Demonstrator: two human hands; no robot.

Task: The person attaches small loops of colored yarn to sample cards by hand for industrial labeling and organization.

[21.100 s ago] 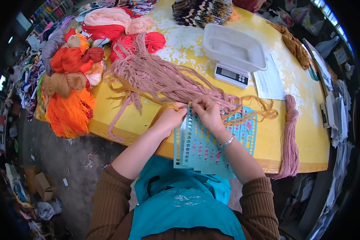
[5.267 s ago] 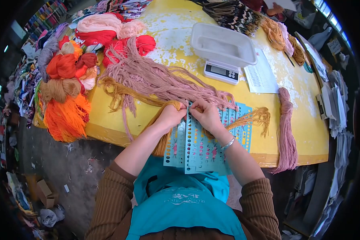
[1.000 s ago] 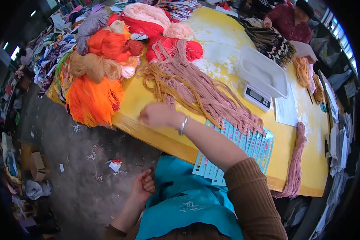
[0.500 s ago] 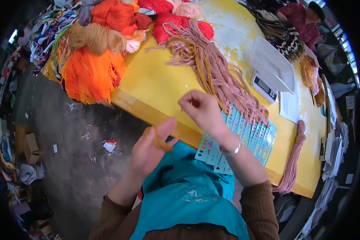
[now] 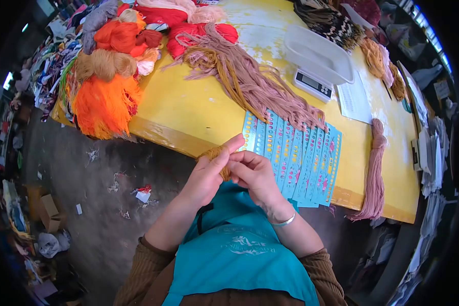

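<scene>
A small bundle of mustard yarn [image 5: 212,153] is wrapped around the fingers of my left hand [image 5: 205,178], in front of the table's near edge. My right hand [image 5: 255,176] meets it from the right, thumb and finger pinched together at the edge of the yarn. Its fingertips partly hide what is between them. Just beyond my right hand, several turquoise cards [image 5: 297,166] with rows of coloured dots lie overlapping at the table edge. Long mauve yarn [image 5: 257,86] stretches over their tops, with mustard strands [image 5: 228,87] lying along it.
On the yellow table [image 5: 173,109] stand a digital scale [image 5: 312,85] with a clear tray [image 5: 319,53] and a printed sheet [image 5: 355,99]. A pink skein [image 5: 375,173] hangs over the right edge. Orange yarn [image 5: 104,104] and other skeins pile up at the left. Scraps litter the floor.
My right hand has come down from above the table to meet my left hand at the yarn. My left hand has closed more around the bundle. The view has shifted slightly.
</scene>
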